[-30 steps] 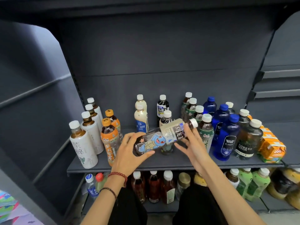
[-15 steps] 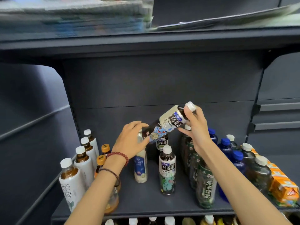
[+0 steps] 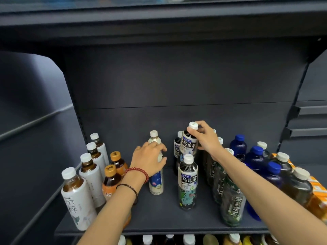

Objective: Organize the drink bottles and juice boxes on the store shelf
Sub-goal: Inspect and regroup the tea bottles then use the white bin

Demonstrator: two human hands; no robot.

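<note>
My right hand [image 3: 206, 138] grips the neck and shoulder of a dark oolong tea bottle [image 3: 188, 145] with a white cap, held upright behind a matching oolong bottle [image 3: 187, 183] and in front of a third one [image 3: 177, 147] at the back. My left hand [image 3: 149, 159] rests curled around the top of a cream milk-drink bottle [image 3: 156, 181]; a second cream bottle [image 3: 154, 137] stands behind it. All stand on the dark grey shelf [image 3: 168, 220].
White-label tea bottles [image 3: 76, 195] and orange-cap bottles [image 3: 111, 181] line the left. Green tea bottles [image 3: 230, 200], blue bottles [image 3: 254, 156], dark soda bottles [image 3: 297, 188] and orange juice boxes [image 3: 316, 188] fill the right. More bottles [image 3: 189, 239] sit below. A shelf hangs overhead.
The oolong bottle went from lying tilted between both hands to upright in my right hand, lowered into the middle row. My left hand let go and moved onto the cream bottle.
</note>
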